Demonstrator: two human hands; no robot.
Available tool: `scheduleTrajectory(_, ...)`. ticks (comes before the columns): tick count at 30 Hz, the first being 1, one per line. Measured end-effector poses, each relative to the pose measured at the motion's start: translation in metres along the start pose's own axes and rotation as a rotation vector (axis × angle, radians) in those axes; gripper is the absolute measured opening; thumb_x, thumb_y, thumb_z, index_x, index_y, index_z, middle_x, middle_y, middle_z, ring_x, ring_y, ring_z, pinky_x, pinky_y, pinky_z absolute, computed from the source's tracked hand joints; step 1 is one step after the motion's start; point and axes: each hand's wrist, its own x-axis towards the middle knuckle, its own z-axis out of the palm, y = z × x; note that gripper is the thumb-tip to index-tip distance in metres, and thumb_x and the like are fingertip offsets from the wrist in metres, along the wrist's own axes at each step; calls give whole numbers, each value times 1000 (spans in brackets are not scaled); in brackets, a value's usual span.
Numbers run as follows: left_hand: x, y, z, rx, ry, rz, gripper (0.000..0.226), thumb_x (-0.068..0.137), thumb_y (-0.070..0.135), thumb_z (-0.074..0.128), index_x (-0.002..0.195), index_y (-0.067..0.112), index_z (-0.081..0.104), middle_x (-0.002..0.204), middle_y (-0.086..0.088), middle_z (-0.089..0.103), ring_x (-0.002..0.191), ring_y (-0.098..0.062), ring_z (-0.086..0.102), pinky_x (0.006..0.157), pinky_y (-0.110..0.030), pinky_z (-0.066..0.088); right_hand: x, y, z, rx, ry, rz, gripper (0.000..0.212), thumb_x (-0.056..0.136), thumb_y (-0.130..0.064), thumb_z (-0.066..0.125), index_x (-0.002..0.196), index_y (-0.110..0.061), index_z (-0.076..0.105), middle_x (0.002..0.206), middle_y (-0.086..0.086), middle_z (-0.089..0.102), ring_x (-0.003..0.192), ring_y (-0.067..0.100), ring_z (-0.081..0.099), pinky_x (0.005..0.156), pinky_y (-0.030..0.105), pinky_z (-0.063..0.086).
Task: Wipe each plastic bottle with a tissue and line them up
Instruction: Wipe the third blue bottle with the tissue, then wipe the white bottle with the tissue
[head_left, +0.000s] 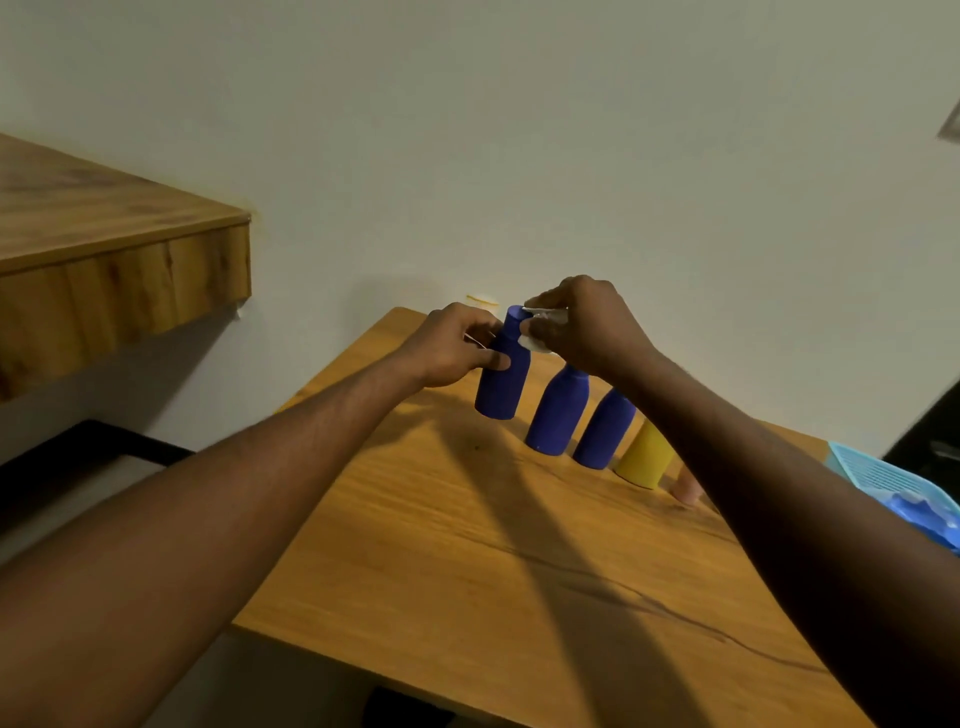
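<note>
The left hand (457, 345) grips the blue bottle (503, 376) by its body, upright. The right hand (582, 325) pinches a tissue (537, 332) against its neck — the row's near end stands just right of it.

Three dark blue bottles (503, 384), one yellow bottle (644, 460), a white tissue (537, 340), a light blue basket (878, 475).
</note>
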Motion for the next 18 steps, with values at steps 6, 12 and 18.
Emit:
scheduleTrajectory(6,5,-15,10,7,-10,-2,35,90,16,77,124,15,70,121,-1,72,108,-17,64,84,-29,50,8,6,15,-29,-62,37,27,89,-21,68,114,-14,76,98,3,73,84,18,65,64,26,48)
scheduleTrajectory(12,5,-24,18,-8,-20,-14,35,89,17,78,123,16,72,119,0,72,108,-15,66,90,-35,55,10,16,23,-30,-83,47,27,88,-19,68,113,-13,76,97,4,74,84,19,66,65,28,46)
scheduleTrajectory(18,6,-22,20,-28,-27,-15,34,90,18,78,123,17,72,118,1,73,108,-14,66,89,-34,55,10,23,25,-5,-60,64,28,85,-19,69,111,-14,77,94,2,74,82,18,66,63,27,46)
